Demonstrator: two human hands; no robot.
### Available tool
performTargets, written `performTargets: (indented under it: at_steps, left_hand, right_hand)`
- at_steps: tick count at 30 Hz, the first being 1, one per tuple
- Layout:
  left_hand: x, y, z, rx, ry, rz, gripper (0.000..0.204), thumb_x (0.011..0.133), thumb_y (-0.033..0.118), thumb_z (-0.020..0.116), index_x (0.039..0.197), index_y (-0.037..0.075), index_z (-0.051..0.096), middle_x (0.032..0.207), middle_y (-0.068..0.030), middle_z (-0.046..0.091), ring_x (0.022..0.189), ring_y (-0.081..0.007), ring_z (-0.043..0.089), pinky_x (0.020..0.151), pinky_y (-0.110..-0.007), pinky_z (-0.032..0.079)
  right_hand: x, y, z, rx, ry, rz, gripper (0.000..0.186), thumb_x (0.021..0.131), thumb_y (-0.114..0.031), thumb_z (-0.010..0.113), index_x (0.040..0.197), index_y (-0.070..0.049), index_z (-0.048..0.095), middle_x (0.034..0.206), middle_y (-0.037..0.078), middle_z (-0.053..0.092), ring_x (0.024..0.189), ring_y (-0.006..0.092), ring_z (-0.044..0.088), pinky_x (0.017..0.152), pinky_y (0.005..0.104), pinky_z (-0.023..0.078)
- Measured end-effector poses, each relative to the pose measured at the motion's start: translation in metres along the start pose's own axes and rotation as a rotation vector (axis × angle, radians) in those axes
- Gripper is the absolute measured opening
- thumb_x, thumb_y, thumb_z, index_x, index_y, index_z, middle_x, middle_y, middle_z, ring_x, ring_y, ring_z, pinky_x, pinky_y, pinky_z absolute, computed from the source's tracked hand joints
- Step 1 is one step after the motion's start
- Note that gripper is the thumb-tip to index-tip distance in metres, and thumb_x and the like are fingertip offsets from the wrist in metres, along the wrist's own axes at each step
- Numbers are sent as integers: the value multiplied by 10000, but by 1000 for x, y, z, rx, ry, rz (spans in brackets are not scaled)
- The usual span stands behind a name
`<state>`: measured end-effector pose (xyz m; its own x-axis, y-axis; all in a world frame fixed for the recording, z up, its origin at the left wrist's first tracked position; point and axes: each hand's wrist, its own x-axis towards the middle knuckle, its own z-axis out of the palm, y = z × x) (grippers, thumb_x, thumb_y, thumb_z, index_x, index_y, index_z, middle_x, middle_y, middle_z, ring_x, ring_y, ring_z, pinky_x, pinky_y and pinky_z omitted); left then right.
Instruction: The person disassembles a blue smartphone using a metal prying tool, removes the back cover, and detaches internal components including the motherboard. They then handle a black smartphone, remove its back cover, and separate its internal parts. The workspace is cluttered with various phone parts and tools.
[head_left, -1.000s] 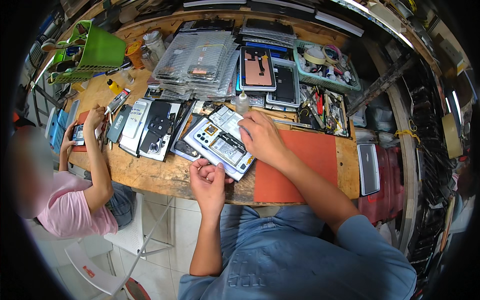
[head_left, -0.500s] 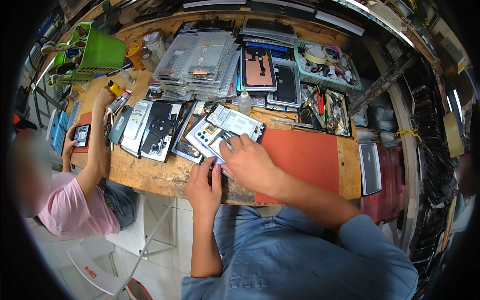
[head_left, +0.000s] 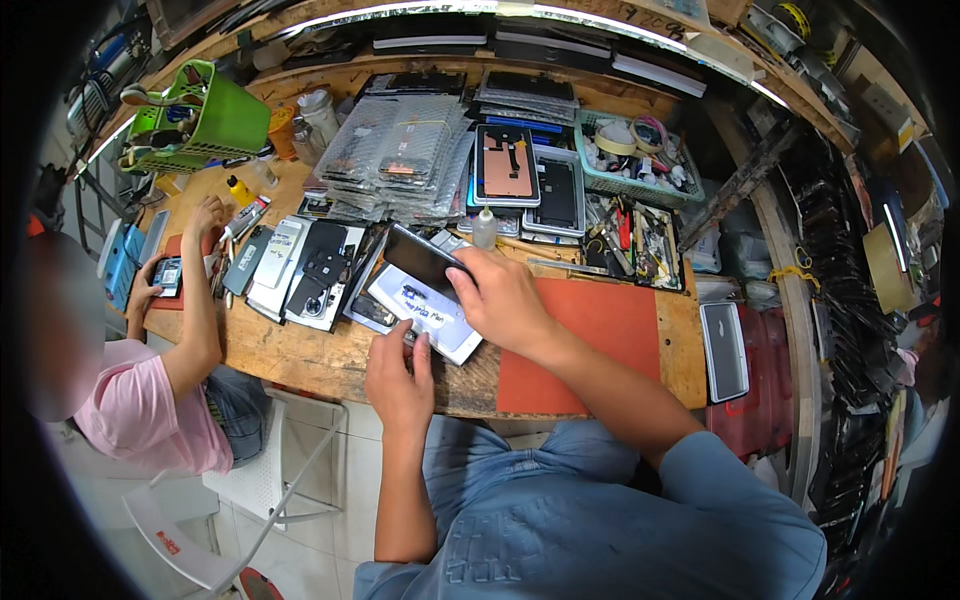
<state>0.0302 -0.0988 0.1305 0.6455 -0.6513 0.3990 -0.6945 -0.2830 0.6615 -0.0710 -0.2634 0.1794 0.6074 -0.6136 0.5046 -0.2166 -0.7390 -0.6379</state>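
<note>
My right hand (head_left: 505, 310) grips a dark screen panel (head_left: 420, 255), tilted over the back of a white phone (head_left: 451, 330) that has handwritten marks on it. My left hand (head_left: 400, 380) is at that phone's lower left, thumb and fingertips closed round its edge. The phone lies at the bench's front over other parts, left of an orange mat (head_left: 590, 350). A small dropper bottle (head_left: 484, 232) stands just behind it. Dark panels and phone backs (head_left: 325, 255) are piled to the left.
Wrapped panels (head_left: 390, 150) are stacked behind. A basket of tapes (head_left: 635, 165) and a tool tray (head_left: 640, 250) stand back right, green baskets (head_left: 215, 125) back left. A person in pink (head_left: 150, 410) works on a phone at the wooden bench (head_left: 250, 350) to my left.
The phone's exposed insides are hidden now; a marked white back shows. My right hand moved down, then up again, now holding the dark panel raised. My left hand shifted slightly left.
</note>
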Motion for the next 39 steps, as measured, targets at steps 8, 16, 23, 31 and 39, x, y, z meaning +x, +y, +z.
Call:
performTargets:
  at_steps: [8,16,23,31,39]
  left_hand:
    - [47,33,5,-976,-28,-322,385,1107,205,663,1396,-38,587,1129,-51,709,973,-109,675,828,-262,562]
    - [85,65,36,-1201,-471,-174,349,1062,179,729,1362,28,635,1147,-28,738,974,-92,665,850,-260,536]
    - [125,149,101,-1098,-583,55,331,1075,182,702,1363,36,631,1045,-17,720,798,-67,642,622,-226,515]
    - [67,173,182,-1178,-375,-91,261,1133,149,578,1361,39,513,1008,-45,590,720,-99,574,603,-261,530]
    - [77,166,159,-470,-283,957,266,701,83,704,927,131,837,1272,-190,598,1210,-368,529,1124,-500,388]
  right_hand:
    - [-14,10,-13,929,-178,358,254,1122,-203,622,1200,24,707,1029,9,750,911,53,668,787,264,552]
    - [-37,41,-72,1649,-504,508,593,1181,-407,314,1596,1,427,1413,222,636,1184,352,720,993,460,605]
    - [-22,101,-130,1739,-272,421,589,1127,-469,346,1402,-16,603,1156,168,735,914,271,765,804,404,637]
    - [-49,163,-138,2009,-20,278,660,1104,-483,352,1470,13,585,1293,266,715,1030,372,750,964,490,600]
    - [-53,168,-154,2008,42,187,659,1091,-475,383,1482,26,557,1293,275,702,1047,404,739,997,518,589]
